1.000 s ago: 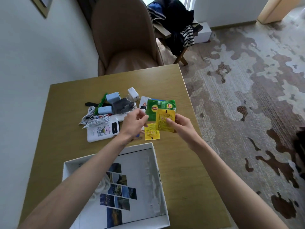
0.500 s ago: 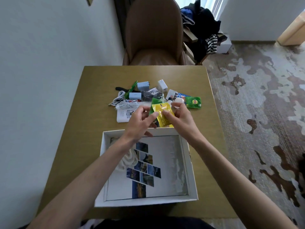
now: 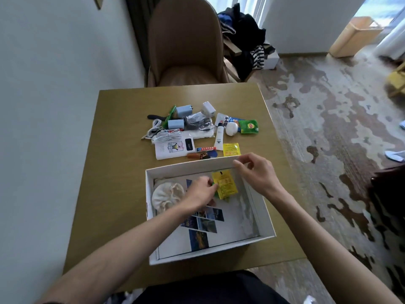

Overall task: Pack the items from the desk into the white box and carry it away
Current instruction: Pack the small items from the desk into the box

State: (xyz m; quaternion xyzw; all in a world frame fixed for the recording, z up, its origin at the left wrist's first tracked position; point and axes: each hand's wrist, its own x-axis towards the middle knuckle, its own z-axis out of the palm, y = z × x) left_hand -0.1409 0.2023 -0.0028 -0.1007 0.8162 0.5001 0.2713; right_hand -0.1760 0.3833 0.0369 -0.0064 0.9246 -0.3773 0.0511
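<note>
My left hand [image 3: 200, 191] pinches the yellow sachet [image 3: 225, 187] low inside the white box [image 3: 190, 165], toward its 1 o'clock corner. I judge the sachet light, thin, floppy and a little slippery, so an edge pinch suits it. My right hand [image 3: 256, 170] curls at the far rim, apart from the left; I cannot tell whether it grips. A green packet [image 3: 216, 195] beneath the sachet is mostly covered, and the sachet's print is unreadable. Loose items [image 3: 192, 128] wait on the surface [image 3: 122, 172] at 12 o'clock.

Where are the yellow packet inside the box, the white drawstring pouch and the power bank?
yellow packet [image 3: 226, 185], head view, centre of its printed face.
white drawstring pouch [image 3: 165, 194], head view, middle of the gathered cloth.
power bank [image 3: 168, 149], head view, white face beside its dark screen.
</note>
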